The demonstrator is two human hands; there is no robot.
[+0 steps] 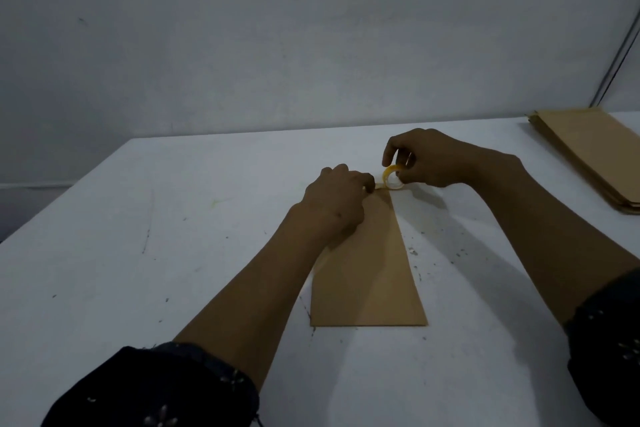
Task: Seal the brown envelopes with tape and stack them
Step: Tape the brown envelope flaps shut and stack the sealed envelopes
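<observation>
White table, scuffed, against a grey wall; stack of brown envelopes at the right edge of the frame; one brown envelope flat at centre, far end under the hands; left hand knuckles up, fingers curled on that end, pinching the tape strip; right hand just beyond, thumb and fingers gripping the yellowish tape roll upright; dark sleeves at the bottom corners.

Dim grey wall, white table
</observation>
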